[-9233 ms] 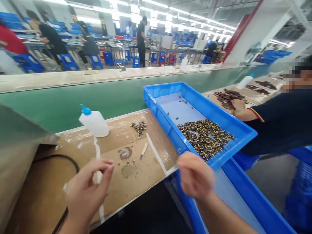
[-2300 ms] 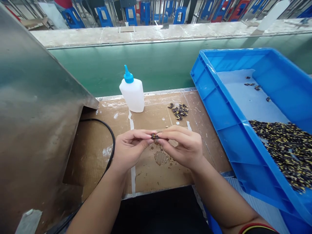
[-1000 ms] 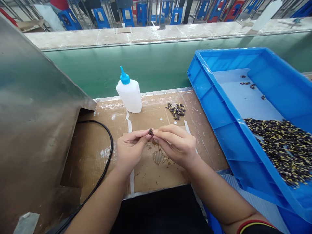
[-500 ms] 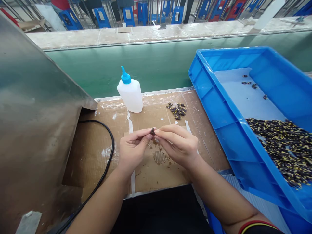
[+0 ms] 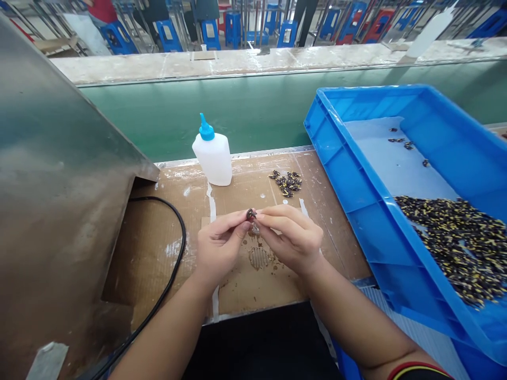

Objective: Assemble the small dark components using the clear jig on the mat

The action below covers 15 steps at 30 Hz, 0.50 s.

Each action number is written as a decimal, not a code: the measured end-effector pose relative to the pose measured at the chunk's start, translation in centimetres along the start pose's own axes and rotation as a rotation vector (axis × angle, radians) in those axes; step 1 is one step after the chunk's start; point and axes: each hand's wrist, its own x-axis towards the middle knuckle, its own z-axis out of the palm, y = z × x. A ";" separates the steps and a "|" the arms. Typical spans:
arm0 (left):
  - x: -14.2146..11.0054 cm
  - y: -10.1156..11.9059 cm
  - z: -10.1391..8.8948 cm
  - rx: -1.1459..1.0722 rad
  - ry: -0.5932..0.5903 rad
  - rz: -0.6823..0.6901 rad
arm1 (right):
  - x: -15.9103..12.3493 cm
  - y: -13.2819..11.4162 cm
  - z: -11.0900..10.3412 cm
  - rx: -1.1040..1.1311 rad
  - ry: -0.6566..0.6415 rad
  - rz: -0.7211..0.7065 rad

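A small dark part (image 5: 251, 214) is pinched between the fingertips of both my hands, above the cardboard-covered bench (image 5: 237, 295). My left hand (image 5: 219, 245) grips it from the left between thumb and index finger. From the right, my right hand (image 5: 293, 235) closes its thumb and fingers on the part's other side. The exact kind of part is too small to tell. Beyond the hands lies a small pile of black and yellow parts (image 5: 288, 184). A white squeeze bottle (image 5: 214, 161) with a blue nozzle cap stands upright at the back of the bench.
On the right a large blue crate (image 5: 340, 158) holds a heap of black and yellow parts (image 5: 455, 243). A metal housing (image 5: 67, 174) and a black cable (image 5: 182, 237) are on the left. Behind the bench runs a green conveyor belt (image 5: 269, 111).
The dark part has turned a little between my fingertips and shows more of itself. Both hands hold nearly the same place. The view has tilted slightly.
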 end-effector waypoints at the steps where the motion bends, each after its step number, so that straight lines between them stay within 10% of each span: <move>1: 0.0 -0.1 0.0 0.004 -0.007 0.026 | 0.0 0.0 0.0 0.004 0.003 -0.008; 15: -0.2 -0.5 -1.0 0.254 -0.041 0.375 | 0.0 -0.3 -0.4 0.051 -0.010 -0.088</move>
